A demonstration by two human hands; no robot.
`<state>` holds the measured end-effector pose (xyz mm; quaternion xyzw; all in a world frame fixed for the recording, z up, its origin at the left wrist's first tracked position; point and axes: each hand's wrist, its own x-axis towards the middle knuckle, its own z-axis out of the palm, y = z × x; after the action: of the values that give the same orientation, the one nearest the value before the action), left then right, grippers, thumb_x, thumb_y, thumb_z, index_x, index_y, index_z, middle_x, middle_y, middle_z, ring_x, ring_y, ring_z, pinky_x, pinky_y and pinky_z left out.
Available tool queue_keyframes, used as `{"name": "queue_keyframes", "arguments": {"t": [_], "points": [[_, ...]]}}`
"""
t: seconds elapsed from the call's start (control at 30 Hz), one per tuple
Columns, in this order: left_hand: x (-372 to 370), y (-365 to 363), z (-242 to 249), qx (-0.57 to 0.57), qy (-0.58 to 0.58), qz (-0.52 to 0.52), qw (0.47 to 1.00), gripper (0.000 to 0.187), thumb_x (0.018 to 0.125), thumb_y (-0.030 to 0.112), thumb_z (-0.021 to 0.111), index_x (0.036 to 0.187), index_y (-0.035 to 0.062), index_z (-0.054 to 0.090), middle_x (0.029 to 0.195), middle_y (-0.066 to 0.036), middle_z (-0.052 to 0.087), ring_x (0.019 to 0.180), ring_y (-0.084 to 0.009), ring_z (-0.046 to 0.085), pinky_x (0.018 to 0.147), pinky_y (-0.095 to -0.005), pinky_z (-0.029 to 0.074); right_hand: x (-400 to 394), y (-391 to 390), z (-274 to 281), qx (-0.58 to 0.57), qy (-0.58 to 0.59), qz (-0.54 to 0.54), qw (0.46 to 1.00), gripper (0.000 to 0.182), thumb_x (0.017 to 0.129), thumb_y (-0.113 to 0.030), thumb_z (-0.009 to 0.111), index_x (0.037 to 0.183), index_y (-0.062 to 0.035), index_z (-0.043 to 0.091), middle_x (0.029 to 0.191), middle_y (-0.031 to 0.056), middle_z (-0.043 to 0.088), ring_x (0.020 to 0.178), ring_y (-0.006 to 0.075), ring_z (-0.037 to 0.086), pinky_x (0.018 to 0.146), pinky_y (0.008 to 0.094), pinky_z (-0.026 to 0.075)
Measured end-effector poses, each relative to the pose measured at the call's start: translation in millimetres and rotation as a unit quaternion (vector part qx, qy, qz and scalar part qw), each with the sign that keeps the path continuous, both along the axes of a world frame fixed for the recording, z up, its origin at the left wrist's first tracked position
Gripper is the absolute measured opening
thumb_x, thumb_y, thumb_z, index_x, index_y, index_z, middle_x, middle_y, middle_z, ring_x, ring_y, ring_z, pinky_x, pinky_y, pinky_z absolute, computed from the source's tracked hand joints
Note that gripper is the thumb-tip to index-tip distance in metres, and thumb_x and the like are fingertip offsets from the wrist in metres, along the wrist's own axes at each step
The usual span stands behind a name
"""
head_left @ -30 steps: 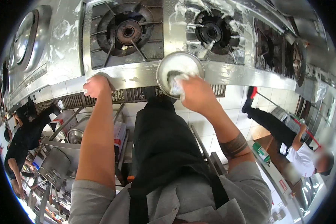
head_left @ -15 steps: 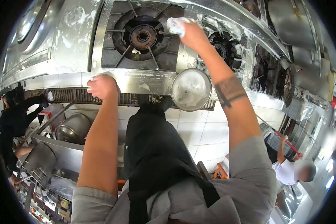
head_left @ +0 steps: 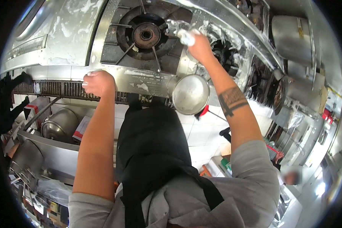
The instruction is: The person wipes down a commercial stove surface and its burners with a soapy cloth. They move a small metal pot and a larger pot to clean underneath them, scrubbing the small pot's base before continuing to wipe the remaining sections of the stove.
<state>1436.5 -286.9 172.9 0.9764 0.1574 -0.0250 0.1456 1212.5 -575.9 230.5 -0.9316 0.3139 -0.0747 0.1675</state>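
My right hand (head_left: 200,46) is closed around a foam-covered white cloth or pad (head_left: 186,37); the suds hide which. It is over the strip between the left gas burner (head_left: 146,35) and the foamy right burner (head_left: 219,53). At the front edge of the steel stove (head_left: 140,81), my left hand (head_left: 99,83) is curled into a fist with suds on the fingers; anything inside it is hidden. A round metal pot (head_left: 190,95) with whitish, cloudy contents stands at the stove's front edge, below my right forearm.
Suds streak the steel counter (head_left: 70,34) at left. A floor grate (head_left: 57,87) runs along the stove's foot. A lidded pot (head_left: 60,124) sits on a lower shelf behind left. A red broom head (head_left: 204,110) shows past the pot. Another person (head_left: 281,159) is at right.
The view has shifted a little. My right hand with the foamy cloth or pad has moved slightly down and right. The red broom head has appeared beside the pot. My left hand stays a fist.
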Motion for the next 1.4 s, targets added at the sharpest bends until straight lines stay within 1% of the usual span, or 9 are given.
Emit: {"name": "queue_keyframes", "arguments": {"t": [0.23, 0.4, 0.5, 0.63, 0.87, 0.97, 1.13, 1.23, 1.4], "points": [[-3.0, 3.8, 8.4, -0.022, 0.005, -0.028, 0.999, 0.04, 0.103, 0.029, 0.042, 0.128, 0.0021, 0.058, 0.129, -0.026, 0.053, 0.118, -0.0466, 0.055, 0.095, -0.0578, 0.052, 35.7, -24.6, -13.4, -0.029, -0.022, 0.066, 0.997, 0.026, 0.079, -0.008, 0.065, 0.103, -0.0095, 0.074, 0.102, 0.0181, 0.07, 0.101, 0.0403, 0.063, 0.092, 0.0475, 0.052], [-3.5, -1.5, 8.4, -0.024, -0.011, -0.013, 1.0, 0.042, 0.103, 0.029, 0.043, 0.129, 0.0011, 0.058, 0.132, -0.028, 0.053, 0.12, -0.0469, 0.054, 0.098, -0.0567, 0.051, -9.2, -19.8, -8.2, 0.049, -0.024, 0.051, 0.997, 0.027, 0.08, -0.011, 0.066, 0.105, -0.0106, 0.075, 0.101, 0.0196, 0.071, 0.1, 0.0414, 0.065, 0.089, 0.0477, 0.053], [-4.8, 0.2, 7.6, -0.021, -0.008, -0.014, 1.0, 0.042, 0.102, 0.029, 0.043, 0.129, 0.0003, 0.058, 0.133, -0.027, 0.053, 0.121, -0.0469, 0.054, 0.099, -0.0568, 0.05, -21.4, -37.3, 12.9, 0.094, 0.068, 0.037, 0.993, 0.031, 0.081, -0.011, 0.065, 0.11, -0.0097, 0.075, 0.105, 0.0201, 0.071, 0.099, 0.0417, 0.067, 0.088, 0.0485, 0.054], [-5.7, 1.9, 8.5, -0.019, -0.01, -0.032, 0.999, 0.043, 0.102, 0.029, 0.043, 0.13, -0.0002, 0.058, 0.133, -0.026, 0.054, 0.124, -0.0472, 0.052, 0.101, -0.0562, 0.049, 4.9, -66.4, 21.3, -0.052, -0.131, 0.015, 0.99, 0.031, 0.086, -0.01, 0.064, 0.116, -0.0121, 0.074, 0.104, 0.018, 0.073, 0.097, 0.0407, 0.069, 0.084, 0.0467, 0.055], [-4.2, 5.3, 2.8, -0.001, -0.01, -0.051, 0.999, 0.044, 0.102, 0.029, 0.044, 0.132, -0.0007, 0.057, 0.134, -0.027, 0.053, 0.125, -0.0459, 0.052, 0.103, -0.0547, 0.047, 39.9, -62.3, -27.1, -0.029, -0.087, 0.026, 0.995, 0.024, 0.086, -0.013, 0.065, 0.107, -0.0106, 0.075, 0.104, 0.0189, 0.073, 0.1, 0.0408, 0.067, 0.089, 0.0469, 0.054], [-2.2, 5.1, 1.2, -0.006, -0.01, -0.05, 0.999, 0.045, 0.102, 0.029, 0.043, 0.133, -0.0004, 0.056, 0.136, -0.027, 0.053, 0.125, -0.0465, 0.051, 0.104, -0.0548, 0.046, 23.9, -88.1, -24.1, -0.063, -0.088, 0.113, 0.988, 0.032, 0.077, -0.015, 0.07, 0.108, -0.0109, 0.075, 0.102, 0.0173, 0.072, 0.102, 0.0383, 0.065, 0.096, 0.0475, 0.05], [-2.0, 5.3, 0.7, 0.006, 0.003, -0.053, 0.999, 0.046, 0.103, 0.031, 0.041, 0.133, 0.0004, 0.056, 0.138, -0.026, 0.053, 0.126, -0.0466, 0.051, 0.105, -0.055, 0.046, 75.2, -57.3, -35.5, -0.101, -0.125, 0.008, 0.987, 0.02, 0.081, -0.013, 0.065, 0.096, -0.0077, 0.076, 0.099, 0.0186, 0.073, 0.098, 0.0395, 0.067, 0.089, 0.048, 0.054], [-1.2, 5.8, 0.0, 0.006, 0.001, -0.053, 0.999, 0.046, 0.103, 0.031, 0.04, 0.133, 0.0006, 0.056, 0.138, -0.025, 0.053, 0.126, -0.0466, 0.05, 0.105, -0.0549, 0.045, 56.5, -69.6, -38.9, -0.065, -0.147, 0.043, 0.986, 0.021, 0.083, -0.011, 0.063, 0.098, -0.0096, 0.077, 0.098, 0.0179, 0.073, 0.098, 0.0397, 0.067, 0.09, 0.0487, 0.054], [-2.8, 4.4, 2.2, 0.013, 0.001, -0.05, 0.999, 0.045, 0.103, 0.031, 0.04, 0.133, 0.0006, 0.056, 0.138, -0.024, 0.053, 0.127, -0.0464, 0.05, 0.105, -0.0547, 0.045, 33.0, -90.8, -35.2, -0.168, -0.041, 0.059, 0.983, 0.028, 0.08, -0.009, 0.065, 0.105, -0.0146, 0.077, 0.102, 0.0174, 0.072, 0.1, 0.0404, 0.065, 0.092, 0.0493, 0.052]]}}
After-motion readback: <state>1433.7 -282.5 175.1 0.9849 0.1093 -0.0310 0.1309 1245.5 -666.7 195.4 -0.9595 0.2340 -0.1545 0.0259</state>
